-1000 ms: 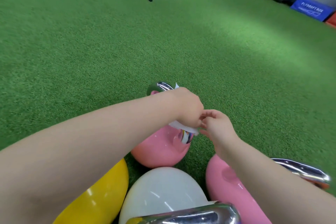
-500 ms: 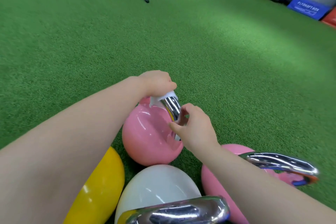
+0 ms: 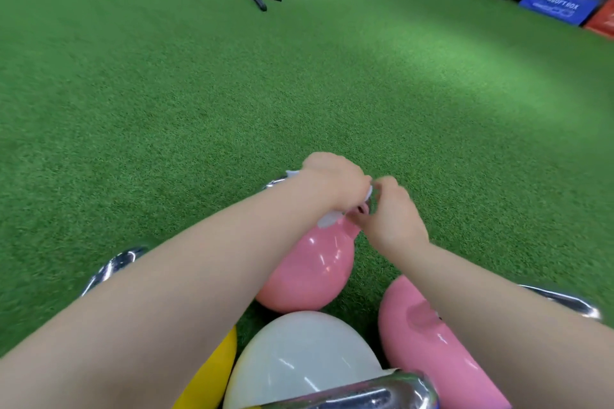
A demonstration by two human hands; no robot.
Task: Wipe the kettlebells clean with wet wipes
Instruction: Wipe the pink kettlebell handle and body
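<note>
Gripping wet wipe (image 3: 327, 219): left hand (image 3: 335, 181) | right hand (image 3: 393, 212) pinches handle | pink kettlebell (image 3: 309, 271) handle points away

The single head view looks forward and steeply down from above the person's forearms, close over the kettlebells (image 3: 307, 267) (nearest the lower edge), with green turf (image 3: 199, 103) stretching toward the far wall.
</note>
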